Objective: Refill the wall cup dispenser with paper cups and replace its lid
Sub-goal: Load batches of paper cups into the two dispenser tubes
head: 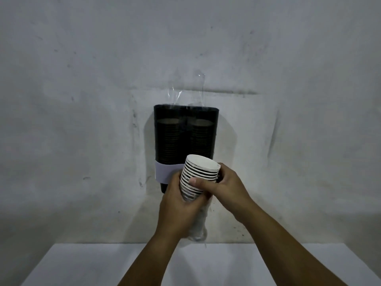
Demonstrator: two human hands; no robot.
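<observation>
Both hands are holding a stack of paper cups [198, 176] in front of the lower part of the dispenser [185, 139] on the wall [82, 79]. The left hand [179, 205] is curling round the lower end, where a clear plastic sleeve [199, 230] is hanging crumpled; the right hand [224, 184] is pinching the upper cups, thumb across the ribbed rims. The nested cups are looking light and thin-walled, likely to dent if squeezed, so a hold round the stiffer rolled rims seems safest. The plastic is probably slippery. The dispenser is a dark, see-through twin tube with a pale band near its base, already showing two columns of cups and an open top with clear film sticking up. A white table [82, 265] is lying near the person.
</observation>
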